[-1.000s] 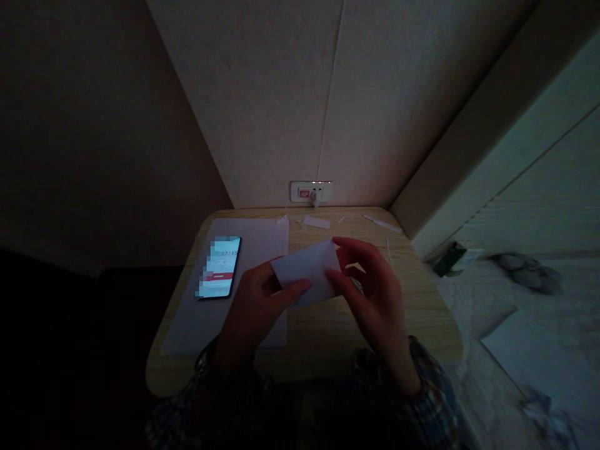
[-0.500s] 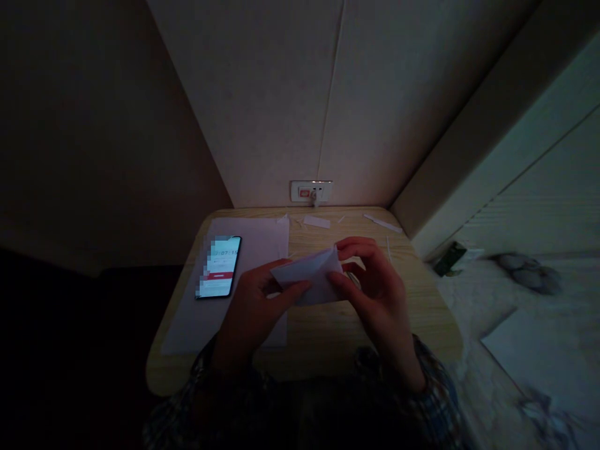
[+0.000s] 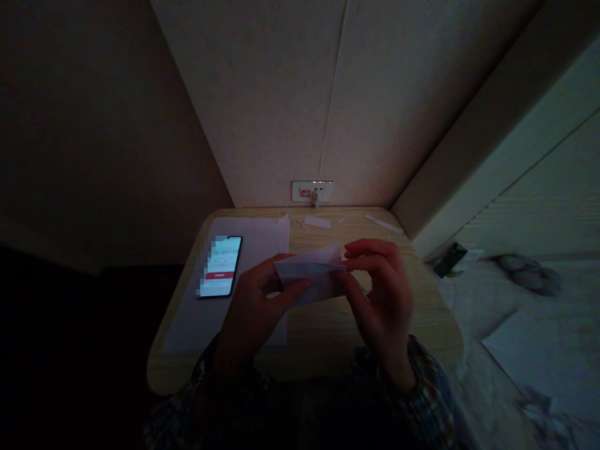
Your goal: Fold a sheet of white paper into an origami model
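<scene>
A folded piece of white paper (image 3: 315, 282) is held above the wooden table (image 3: 328, 350), between both hands. My left hand (image 3: 262, 290) grips its left side, thumb across the near face and the other fingers behind. At the right edge, my right hand (image 3: 379, 281) pinches the paper between thumb and fingertips. The paper's upper layer stands apart from the near one, leaving a gap at the top. My fingers behind the paper are hidden.
A lit phone (image 3: 219, 267) lies on white sheets (image 3: 262, 231) at the table's left. Paper scraps (image 3: 317, 222) and a strip (image 3: 383, 224) lie along the back edge, below a wall socket (image 3: 312, 191). Right of the table are a small dark box (image 3: 450, 259) and a white sheet (image 3: 534, 350).
The paper's top edge has opened into two layers. My right hand has shifted slightly right, its fingers now straighter at the paper's right corner. My left hand stays nearly still.
</scene>
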{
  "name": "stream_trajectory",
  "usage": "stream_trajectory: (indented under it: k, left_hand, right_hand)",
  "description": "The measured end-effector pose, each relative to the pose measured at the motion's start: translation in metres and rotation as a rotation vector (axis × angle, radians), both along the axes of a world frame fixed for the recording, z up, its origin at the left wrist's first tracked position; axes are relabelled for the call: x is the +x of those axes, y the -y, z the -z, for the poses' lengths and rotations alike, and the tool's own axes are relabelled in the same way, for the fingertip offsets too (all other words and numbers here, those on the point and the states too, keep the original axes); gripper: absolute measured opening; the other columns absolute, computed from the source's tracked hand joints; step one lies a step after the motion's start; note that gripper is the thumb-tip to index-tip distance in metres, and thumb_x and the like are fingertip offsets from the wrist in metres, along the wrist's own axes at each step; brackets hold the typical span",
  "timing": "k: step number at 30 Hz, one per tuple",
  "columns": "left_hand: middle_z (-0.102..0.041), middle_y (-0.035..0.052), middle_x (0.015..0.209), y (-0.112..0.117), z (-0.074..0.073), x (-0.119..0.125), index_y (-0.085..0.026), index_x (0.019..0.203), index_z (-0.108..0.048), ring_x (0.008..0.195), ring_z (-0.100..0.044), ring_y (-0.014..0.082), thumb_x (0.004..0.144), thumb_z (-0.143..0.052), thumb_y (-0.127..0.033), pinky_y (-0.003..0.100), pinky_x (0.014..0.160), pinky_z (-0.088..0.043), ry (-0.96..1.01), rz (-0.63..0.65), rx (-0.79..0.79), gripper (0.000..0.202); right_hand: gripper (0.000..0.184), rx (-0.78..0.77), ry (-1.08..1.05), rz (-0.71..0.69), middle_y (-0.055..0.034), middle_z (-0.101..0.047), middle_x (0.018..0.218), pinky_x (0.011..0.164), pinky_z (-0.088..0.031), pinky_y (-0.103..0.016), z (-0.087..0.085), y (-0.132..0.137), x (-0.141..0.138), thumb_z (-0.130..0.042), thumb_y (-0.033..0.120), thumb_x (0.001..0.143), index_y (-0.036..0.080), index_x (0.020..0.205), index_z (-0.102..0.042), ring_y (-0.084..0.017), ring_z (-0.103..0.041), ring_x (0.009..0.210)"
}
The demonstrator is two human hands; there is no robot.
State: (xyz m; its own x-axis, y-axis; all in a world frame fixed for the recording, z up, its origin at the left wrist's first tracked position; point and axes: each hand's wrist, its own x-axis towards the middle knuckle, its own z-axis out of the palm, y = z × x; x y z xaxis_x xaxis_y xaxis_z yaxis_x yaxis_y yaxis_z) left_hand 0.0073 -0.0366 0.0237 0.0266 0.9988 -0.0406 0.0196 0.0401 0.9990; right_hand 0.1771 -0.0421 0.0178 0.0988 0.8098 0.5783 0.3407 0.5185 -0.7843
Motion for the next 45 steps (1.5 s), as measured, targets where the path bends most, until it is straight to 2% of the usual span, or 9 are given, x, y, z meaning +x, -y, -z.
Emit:
stream_trajectory:
  k: [4, 9, 15, 22, 29, 34, 38, 41, 45]
  left_hand:
    - [-0.082, -0.0024, 0.084, 0.002, -0.001, 0.000, -0.021, 0.093, -0.076, 0.075, -0.077, 0.0183, 0.072, -0.083, -0.025, 0.023, 0.067, -0.060, 0.014, 0.006, -0.012, 0.022]
    - [-0.082, -0.0042, 0.090, 0.003, -0.006, 0.000, -0.023, 0.100, -0.075, 0.081, -0.076, 0.0151, 0.075, -0.080, -0.020, 0.020, 0.070, -0.058, 0.043, 0.095, -0.044, 0.026]
    - [-0.080, -0.0044, 0.084, 0.004, -0.013, 0.003, -0.023, 0.097, -0.073, 0.076, -0.074, 0.0143, 0.077, -0.078, -0.020, 0.018, 0.065, -0.056, 0.033, 0.169, -0.054, 0.021]
    - [-0.074, -0.0069, 0.069, 0.004, -0.013, 0.003, -0.022, 0.086, -0.069, 0.061, -0.068, 0.0116, 0.074, -0.080, -0.016, 0.016, 0.057, -0.053, 0.136, 0.093, -0.108, 0.018]
    - [-0.076, -0.0083, 0.068, 0.002, -0.010, 0.002, -0.023, 0.089, -0.069, 0.062, -0.070, 0.0102, 0.073, -0.080, -0.012, 0.012, 0.057, -0.053, 0.212, 0.093, -0.135, 0.022]
    - [-0.079, -0.0078, 0.071, 0.004, -0.011, 0.001, -0.022, 0.091, -0.070, 0.068, -0.075, 0.0125, 0.065, -0.084, -0.004, 0.014, 0.062, -0.057, 0.255, 0.114, -0.208, 0.034]
    - [-0.079, -0.0058, 0.070, 0.002, -0.010, 0.004, -0.021, 0.091, -0.073, 0.063, -0.075, 0.0129, 0.067, -0.085, -0.011, 0.016, 0.061, -0.058, 0.292, 0.100, -0.220, 0.029]
    - [-0.080, -0.0032, 0.071, 0.001, -0.006, 0.005, -0.020, 0.094, -0.074, 0.063, -0.075, 0.0150, 0.068, -0.086, -0.016, 0.019, 0.063, -0.060, 0.268, 0.081, -0.211, 0.029]
    - [-0.081, -0.0010, 0.076, -0.001, -0.002, 0.003, -0.020, 0.093, -0.076, 0.071, -0.077, 0.0186, 0.071, -0.083, -0.018, 0.025, 0.070, -0.061, 0.171, 0.025, -0.114, 0.023]
  right_hand:
    - [0.026, 0.033, 0.045, -0.081, -0.0021, -0.059, 0.116, 0.086, -0.053, -0.040, 0.003, 0.002, 0.002, -0.067, 0.011, 0.087, 0.033, 0.100, -0.070, -0.024, -0.058, 0.112]
    - [0.025, 0.071, 0.051, -0.134, -0.0012, -0.058, 0.128, 0.085, -0.056, -0.040, 0.005, 0.000, 0.004, -0.065, 0.015, 0.090, 0.035, 0.104, -0.071, -0.024, -0.056, 0.120]
    - [0.020, 0.000, 0.046, -0.128, -0.0024, -0.058, 0.130, 0.087, -0.057, -0.041, 0.002, 0.000, 0.003, -0.065, 0.017, 0.091, 0.033, 0.102, -0.073, -0.026, -0.055, 0.124]
    - [0.026, -0.008, 0.061, -0.121, -0.0027, -0.059, 0.130, 0.087, -0.056, -0.039, 0.004, -0.001, 0.003, -0.066, 0.015, 0.091, 0.034, 0.106, -0.074, -0.023, -0.056, 0.123]
    - [0.021, -0.042, 0.020, -0.159, -0.0049, -0.066, 0.118, 0.097, -0.054, -0.043, 0.003, -0.003, 0.003, -0.065, 0.018, 0.092, 0.031, 0.104, -0.075, -0.024, -0.061, 0.116]
    - [0.019, -0.088, -0.022, -0.154, -0.0039, -0.069, 0.115, 0.094, -0.054, -0.040, 0.003, -0.004, 0.004, -0.064, 0.018, 0.092, 0.029, 0.103, -0.074, -0.022, -0.063, 0.111]
    - [0.023, -0.119, -0.076, -0.138, -0.0023, -0.068, 0.115, 0.084, -0.055, -0.036, 0.006, -0.005, 0.006, -0.067, 0.019, 0.090, 0.033, 0.108, -0.071, -0.021, -0.061, 0.111]
    - [0.023, -0.114, -0.084, -0.127, -0.0009, -0.068, 0.114, 0.083, -0.054, -0.034, 0.008, -0.004, 0.007, -0.067, 0.019, 0.090, 0.034, 0.106, -0.071, -0.020, -0.061, 0.110]
    - [0.045, -0.133, -0.117, -0.138, -0.0007, -0.067, 0.124, 0.080, -0.056, -0.030, 0.010, -0.003, 0.007, -0.070, 0.016, 0.089, 0.037, 0.128, -0.062, -0.018, -0.063, 0.110]
